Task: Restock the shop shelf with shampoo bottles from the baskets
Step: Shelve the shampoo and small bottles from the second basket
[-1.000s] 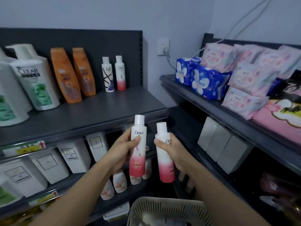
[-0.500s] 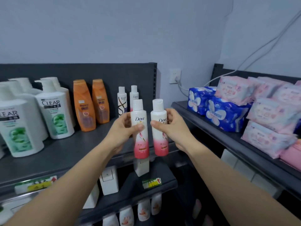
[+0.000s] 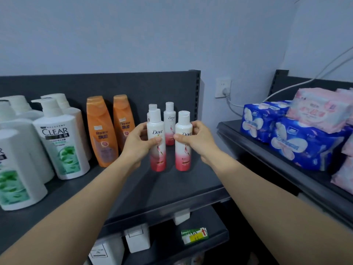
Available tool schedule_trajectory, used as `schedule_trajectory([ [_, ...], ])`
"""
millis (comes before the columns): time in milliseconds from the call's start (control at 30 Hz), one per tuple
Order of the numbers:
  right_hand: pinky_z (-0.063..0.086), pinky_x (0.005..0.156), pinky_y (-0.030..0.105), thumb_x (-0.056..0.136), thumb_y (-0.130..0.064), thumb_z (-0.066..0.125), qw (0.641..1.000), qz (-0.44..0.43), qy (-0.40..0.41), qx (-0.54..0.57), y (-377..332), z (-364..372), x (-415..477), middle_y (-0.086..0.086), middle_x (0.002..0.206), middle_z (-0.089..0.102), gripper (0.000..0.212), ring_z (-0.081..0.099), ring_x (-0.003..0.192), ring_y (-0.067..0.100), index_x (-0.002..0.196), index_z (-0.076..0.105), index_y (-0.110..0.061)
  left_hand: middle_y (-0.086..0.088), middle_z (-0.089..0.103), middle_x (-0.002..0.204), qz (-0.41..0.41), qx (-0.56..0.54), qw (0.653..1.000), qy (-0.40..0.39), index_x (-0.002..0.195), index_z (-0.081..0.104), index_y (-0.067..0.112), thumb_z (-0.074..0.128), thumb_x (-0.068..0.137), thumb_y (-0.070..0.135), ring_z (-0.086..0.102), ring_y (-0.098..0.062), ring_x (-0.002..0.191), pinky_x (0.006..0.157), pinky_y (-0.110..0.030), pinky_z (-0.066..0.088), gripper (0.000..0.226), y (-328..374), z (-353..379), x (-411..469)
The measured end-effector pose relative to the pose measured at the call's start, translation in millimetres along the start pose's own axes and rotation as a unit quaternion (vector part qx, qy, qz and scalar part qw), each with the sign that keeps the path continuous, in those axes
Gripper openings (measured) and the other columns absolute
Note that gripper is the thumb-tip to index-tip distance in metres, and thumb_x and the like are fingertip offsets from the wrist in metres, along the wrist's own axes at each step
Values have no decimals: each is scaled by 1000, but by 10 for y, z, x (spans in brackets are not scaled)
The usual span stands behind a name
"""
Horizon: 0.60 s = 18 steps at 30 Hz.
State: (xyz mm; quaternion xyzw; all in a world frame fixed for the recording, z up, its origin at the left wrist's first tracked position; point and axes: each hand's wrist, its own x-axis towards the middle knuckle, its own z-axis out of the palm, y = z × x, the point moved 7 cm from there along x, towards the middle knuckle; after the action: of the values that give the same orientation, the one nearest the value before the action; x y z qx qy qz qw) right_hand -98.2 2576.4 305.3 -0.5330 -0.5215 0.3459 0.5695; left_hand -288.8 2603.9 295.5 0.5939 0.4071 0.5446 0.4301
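Four small white-to-pink bottles showed at the right end of the dark shelf (image 3: 172, 188); the left hand (image 3: 138, 145) gripped the front-left bottle (image 3: 158, 159) and the right hand (image 3: 196, 142) gripped the front-right bottle (image 3: 183, 155); both were upright and labelled Dove, their bases at the shelf surface, contact unclear; behind stood a third Dove bottle (image 3: 169, 119) and a fourth bottle (image 3: 152, 107), its label hidden; to the left leaned two orange Rejoice bottles (image 3: 101, 134); further left stood at least four white pump bottles (image 3: 61, 138), one reading CLEAR; two blue packs (image 3: 286, 142) lay on the neighbouring shelf.
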Motion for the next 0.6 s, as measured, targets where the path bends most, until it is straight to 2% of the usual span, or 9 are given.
schedule_trajectory([
  [133,51,59,21,68,-10,87,1000,8,0,-24,147,125,256,1,90,66,40,61,73,12,87,53,-19,-9,69,111,-3,22,1000,7,122,61,13,72,78,-7,64,-29,108,96,-52,50,49,-202,-87,239],
  [267,48,49,15,69,-9,86,999,1,4,-40,228,204,461,-3,84,64,39,56,60,9,94,57,-16,-6,69,113,-4,21,1000,14,122,61,14,72,78,-6,64,-24,109,97,-50,51,49,-343,-115,429],
  [600,46,48,10,71,-14,85,997,-20,11,-68,356,303,866,-7,81,62,38,54,58,5,97,57,-16,-4,67,119,-7,35,999,27,128,58,11,70,80,-4,63,-20,111,99,-47,49,52,-497,-55,753],
])
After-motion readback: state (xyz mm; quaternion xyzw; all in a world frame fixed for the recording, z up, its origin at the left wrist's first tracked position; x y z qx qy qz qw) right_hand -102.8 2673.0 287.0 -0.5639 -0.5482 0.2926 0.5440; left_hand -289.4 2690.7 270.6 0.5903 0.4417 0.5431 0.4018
